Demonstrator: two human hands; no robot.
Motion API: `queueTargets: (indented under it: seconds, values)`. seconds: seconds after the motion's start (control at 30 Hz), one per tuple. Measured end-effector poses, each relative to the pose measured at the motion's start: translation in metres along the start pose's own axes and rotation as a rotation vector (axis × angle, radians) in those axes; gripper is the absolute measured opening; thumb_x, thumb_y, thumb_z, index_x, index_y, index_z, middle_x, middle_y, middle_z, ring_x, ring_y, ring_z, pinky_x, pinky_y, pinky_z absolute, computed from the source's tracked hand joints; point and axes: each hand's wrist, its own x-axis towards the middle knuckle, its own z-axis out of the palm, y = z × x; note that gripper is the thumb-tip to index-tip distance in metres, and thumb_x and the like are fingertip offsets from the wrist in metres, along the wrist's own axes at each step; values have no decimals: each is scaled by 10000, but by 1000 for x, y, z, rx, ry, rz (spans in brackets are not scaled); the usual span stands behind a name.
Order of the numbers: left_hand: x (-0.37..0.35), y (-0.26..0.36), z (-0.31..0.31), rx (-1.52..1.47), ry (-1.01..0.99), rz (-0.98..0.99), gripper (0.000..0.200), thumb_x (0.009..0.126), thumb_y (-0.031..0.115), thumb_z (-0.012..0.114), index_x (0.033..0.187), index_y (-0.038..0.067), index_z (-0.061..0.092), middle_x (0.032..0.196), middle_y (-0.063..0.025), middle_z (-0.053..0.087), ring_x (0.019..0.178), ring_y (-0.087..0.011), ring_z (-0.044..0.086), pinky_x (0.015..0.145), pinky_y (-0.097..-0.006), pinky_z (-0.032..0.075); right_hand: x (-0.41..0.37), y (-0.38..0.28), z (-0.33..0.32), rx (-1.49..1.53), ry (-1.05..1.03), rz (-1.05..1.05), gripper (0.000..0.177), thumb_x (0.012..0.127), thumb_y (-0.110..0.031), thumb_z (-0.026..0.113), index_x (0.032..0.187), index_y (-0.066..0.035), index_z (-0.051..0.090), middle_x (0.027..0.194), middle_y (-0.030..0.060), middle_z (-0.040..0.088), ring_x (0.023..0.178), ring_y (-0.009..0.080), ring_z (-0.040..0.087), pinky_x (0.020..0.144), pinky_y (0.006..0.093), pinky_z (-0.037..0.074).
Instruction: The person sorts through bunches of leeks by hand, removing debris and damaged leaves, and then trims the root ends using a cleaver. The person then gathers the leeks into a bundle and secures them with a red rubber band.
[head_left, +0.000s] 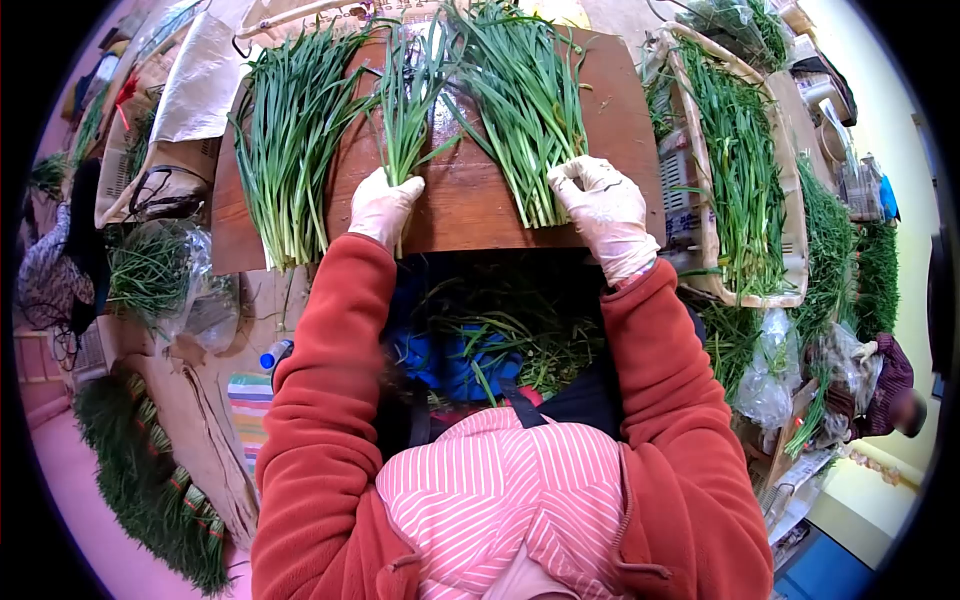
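Observation:
In my gloved left hand [384,207] is a small bunch of garlic chives [405,135], gripped near its pale stem ends, with the leaves pointing away from me. My gloved right hand [604,208] is at the right-hand pile of garlic chives [525,110], its thumb and fingers pinched at the stems on the pile's near right edge. Another pile of garlic chives [290,150] lies to the left of my left hand. All three rest on a brown wooden board [462,205].
A crate [797,235] full of long greens stands to the right. On the left are a plastic bag of greens [155,265] and tied bundles [150,480] on the floor. Loose leaves [545,355] lie below the board. A co-worker [885,385] is at far right.

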Motion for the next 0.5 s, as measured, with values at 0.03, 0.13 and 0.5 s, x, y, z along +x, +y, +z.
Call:
queueTargets:
  seconds: [0.03,0.13,0.5]
  values:
    - [0,2,1,-142,-67,75,123,824,168,592,872,56,579,688,-10,550,546,-107,485,493,-267,391,-3,-3,0,1,1,2,241,806,-342,570,763,-106,597,786,87,607,741,275,593,660,361,461]
    - [-22,38,8,-636,-170,-292,122,848,185,571,871,65,568,716,-3,558,555,-95,487,495,-255,404,-12,-18,6,-181,-36,-181,307,800,-358,567,653,-89,553,669,97,569,634,299,567,571,375,454]
    - [-30,26,19,-788,-446,-405,176,853,206,576,972,76,582,623,65,404,418,-30,273,397,-194,226,-19,-22,66,-488,-280,-12,136,733,-83,541,690,-112,667,666,72,634,636,227,640,506,345,478]
